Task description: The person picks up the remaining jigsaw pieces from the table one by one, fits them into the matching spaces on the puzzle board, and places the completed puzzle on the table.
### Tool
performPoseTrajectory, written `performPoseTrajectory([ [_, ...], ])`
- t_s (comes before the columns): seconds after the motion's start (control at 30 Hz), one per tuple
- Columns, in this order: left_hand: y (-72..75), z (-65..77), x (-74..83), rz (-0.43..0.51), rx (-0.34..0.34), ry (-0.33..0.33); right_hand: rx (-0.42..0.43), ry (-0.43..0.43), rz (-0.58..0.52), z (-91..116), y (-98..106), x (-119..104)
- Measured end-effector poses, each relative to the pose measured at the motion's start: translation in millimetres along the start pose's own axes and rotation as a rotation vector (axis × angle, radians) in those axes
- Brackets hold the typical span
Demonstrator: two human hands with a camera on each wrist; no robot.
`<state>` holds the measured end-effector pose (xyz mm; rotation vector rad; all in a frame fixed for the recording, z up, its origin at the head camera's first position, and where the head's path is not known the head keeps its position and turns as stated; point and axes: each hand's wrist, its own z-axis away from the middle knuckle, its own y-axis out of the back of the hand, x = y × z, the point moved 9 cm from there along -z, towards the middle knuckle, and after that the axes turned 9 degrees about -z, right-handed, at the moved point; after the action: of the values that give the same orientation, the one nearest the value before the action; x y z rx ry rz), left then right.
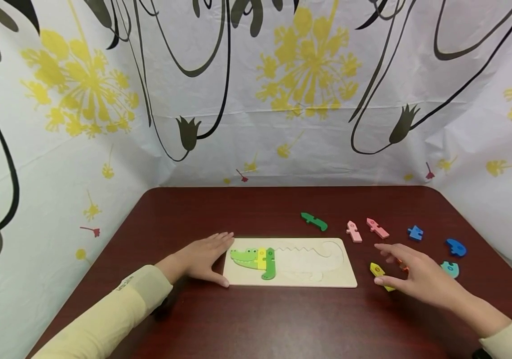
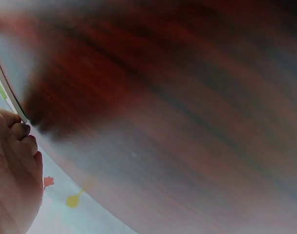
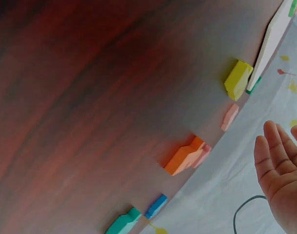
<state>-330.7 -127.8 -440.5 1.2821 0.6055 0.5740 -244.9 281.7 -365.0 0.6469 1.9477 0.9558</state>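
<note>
A pale wooden puzzle board (image 1: 346,280) lies on the table, with a green crocodile-head piece (image 1: 243,258), a yellow piece (image 1: 261,258) and a green leg piece (image 1: 270,267) set at its left. My left hand (image 1: 202,257) rests along the board's left edge, thumb by the near corner; its fingertips touch the rim in the left wrist view. Over the right side hovers my right hand (image 1: 422,279), fingers spread and holding nothing. Beneath and beside it lie a loose yellow piece (image 1: 377,269) and an orange piece (image 3: 182,157), the latter mostly hidden in the head view.
Behind the board lies a green piece (image 1: 314,221). Two pink pieces (image 1: 354,232), two blue pieces (image 1: 415,233) and a teal piece (image 1: 450,269) are scattered at the right. A patterned curtain (image 1: 247,124) hangs behind the dark red-brown table (image 1: 238,324).
</note>
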Motion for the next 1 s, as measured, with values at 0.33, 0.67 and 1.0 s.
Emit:
performPoseTrajectory([
  [0.33, -1.6, -1.6, 2.3, -0.057, 0.021, -0.033, -0.013, -0.081, -0.074, 10.9, -8.4, 13.0],
  [0.67, -2.6, -0.8, 1.5, -0.057, 0.029, -0.039, -0.071, -0.253, -0.084, 21.6, -19.7, 32.6],
  [1.0, -2.4, -0.6, 2.3, -0.053, 0.033, -0.049, -0.095, -0.326, -0.109, 33.3, -25.6, 46.2],
])
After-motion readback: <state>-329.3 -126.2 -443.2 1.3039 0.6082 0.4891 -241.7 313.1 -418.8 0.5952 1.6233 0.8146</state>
